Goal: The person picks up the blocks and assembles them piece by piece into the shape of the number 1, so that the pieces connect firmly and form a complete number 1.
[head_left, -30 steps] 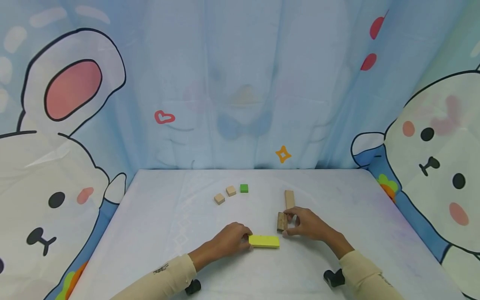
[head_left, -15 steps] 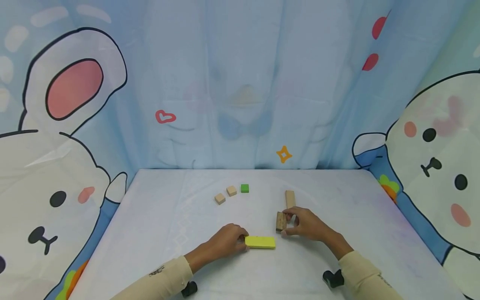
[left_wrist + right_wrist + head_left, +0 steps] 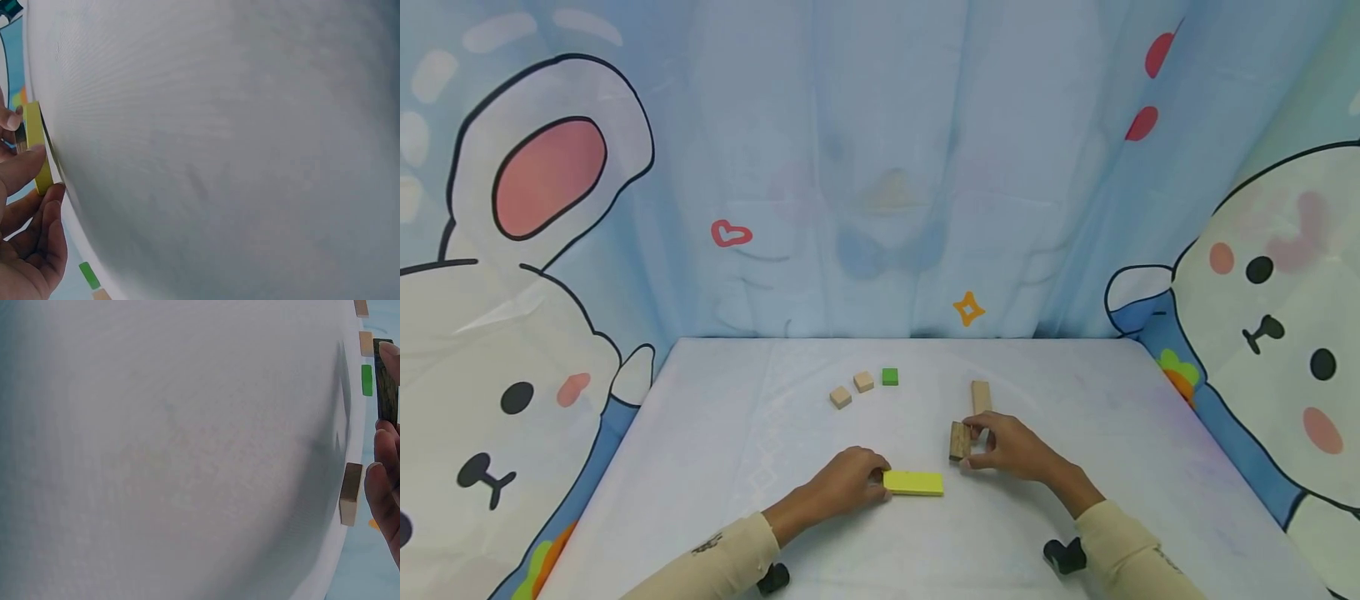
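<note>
My left hand pinches the left end of a flat yellow block between thumb and fingers, with its long side running left to right. The left wrist view also has the yellow block between thumb and fingertips. To the right, my right hand holds a dark brown wooden block at its two ends. In the right wrist view this brown block sits between thumb and fingers. A long pale wooden block lies just behind the right hand, partly covered by the fingers.
Two pale wooden cubes and a green cube lie at the back of the white-covered table. A printed blue curtain hangs behind it. Black wrist devices show below both sleeves.
The left hand has moved left with the yellow block. The brown block in my right hand has shifted slightly left. The cubes and the pale block stay put.
</note>
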Tool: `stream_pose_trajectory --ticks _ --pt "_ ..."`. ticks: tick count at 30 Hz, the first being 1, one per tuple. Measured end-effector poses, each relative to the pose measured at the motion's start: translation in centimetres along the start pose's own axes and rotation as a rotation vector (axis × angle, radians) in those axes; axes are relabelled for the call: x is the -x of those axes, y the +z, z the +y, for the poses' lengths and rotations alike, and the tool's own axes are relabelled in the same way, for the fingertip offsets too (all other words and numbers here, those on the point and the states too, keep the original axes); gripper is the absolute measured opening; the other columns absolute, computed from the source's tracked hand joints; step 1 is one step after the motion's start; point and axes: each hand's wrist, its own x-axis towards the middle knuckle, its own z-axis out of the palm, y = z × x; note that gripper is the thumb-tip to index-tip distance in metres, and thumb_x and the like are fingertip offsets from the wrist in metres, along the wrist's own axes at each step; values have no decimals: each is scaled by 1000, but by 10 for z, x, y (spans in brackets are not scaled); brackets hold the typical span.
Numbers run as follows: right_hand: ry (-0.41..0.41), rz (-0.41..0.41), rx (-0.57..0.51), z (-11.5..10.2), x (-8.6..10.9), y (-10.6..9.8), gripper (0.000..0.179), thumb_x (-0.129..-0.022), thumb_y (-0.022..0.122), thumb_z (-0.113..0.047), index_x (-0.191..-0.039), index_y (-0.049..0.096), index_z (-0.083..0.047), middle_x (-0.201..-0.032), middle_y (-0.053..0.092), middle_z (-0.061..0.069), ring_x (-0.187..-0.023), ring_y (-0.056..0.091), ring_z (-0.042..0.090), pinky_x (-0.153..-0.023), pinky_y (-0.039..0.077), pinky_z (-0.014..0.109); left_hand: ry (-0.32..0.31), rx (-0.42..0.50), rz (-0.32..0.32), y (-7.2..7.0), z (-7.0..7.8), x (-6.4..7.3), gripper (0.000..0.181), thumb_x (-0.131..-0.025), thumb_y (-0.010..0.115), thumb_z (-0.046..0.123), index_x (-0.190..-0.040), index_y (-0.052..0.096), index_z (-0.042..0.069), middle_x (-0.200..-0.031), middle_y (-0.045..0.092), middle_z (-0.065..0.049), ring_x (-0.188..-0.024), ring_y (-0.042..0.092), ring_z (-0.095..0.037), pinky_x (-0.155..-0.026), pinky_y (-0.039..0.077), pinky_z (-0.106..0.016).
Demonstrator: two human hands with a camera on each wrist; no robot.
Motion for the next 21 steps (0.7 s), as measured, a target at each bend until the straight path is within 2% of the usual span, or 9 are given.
stream_pose_trajectory --ticks 10,21 --pt "-13 4 23 -3 -3 0 69 -74 89 -36 -130 63 -4 -98 60 -4 -75 51 10 -62 46 22 -27 -10 -14 2 -4 -1 30 -87 80 25 -113 74 10 -94 71 7 -81 54 1 -79 49 -21" --pt "-22 -3 10 -7 -6 -2 69 -74 88 -38 -130 63 -5 -100 61 -4 -76 52 11 -62 48 23 -15 -39 0 4 -6 0 30 -87 80 25 -112 75 9 -94 69 7 -81 52 1 -78 48 -20"
